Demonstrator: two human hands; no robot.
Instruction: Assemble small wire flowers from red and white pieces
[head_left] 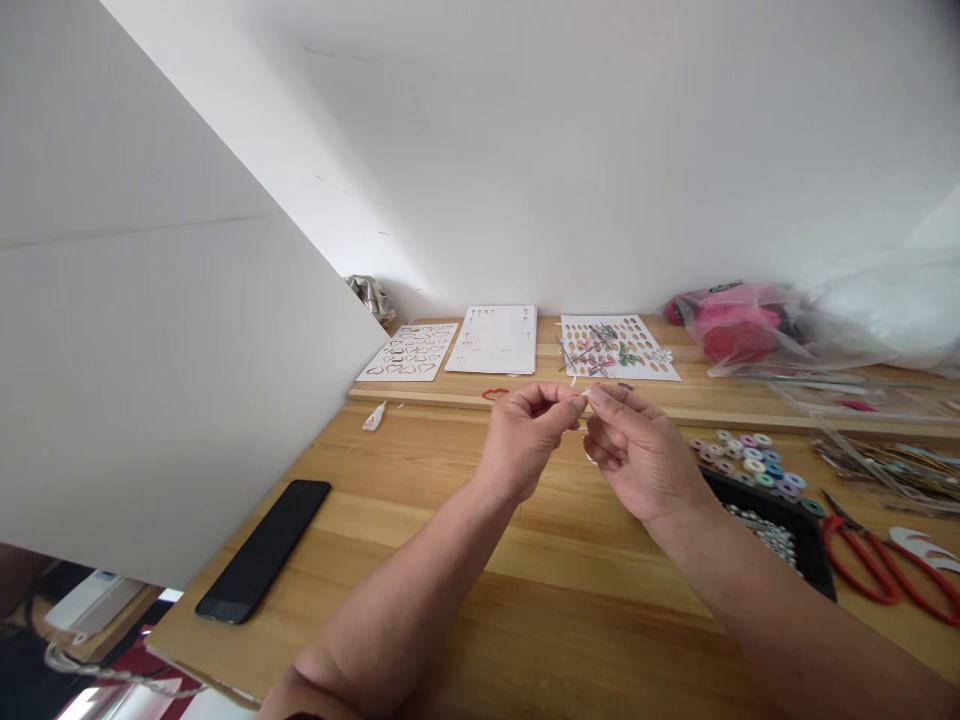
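Note:
Above the middle of the wooden table, my left hand [529, 430] and my right hand [637, 445] meet at the fingertips. Both pinch a small white piece [586, 393], mostly covered by the fingers, so its exact kind is unclear. A thin white bit [574, 381] sticks up beside the left fingertips. Just behind the hands, a white card with oval cut-outs [667, 370] carries several flower-like pieces, among them a green one [627, 356]. An orange-red outline shape [495, 394] lies on the shelf edge left of the hands.
A black phone [262, 550] and a small white glue tube [373, 416] lie left. Rightward are thread spools [753, 465], a black tray [814, 545] of beads and red-handled scissors [862, 560]. White cards [491, 340] and plastic bags [795, 310] occupy the raised back board. A grey panel [150, 300] stands left.

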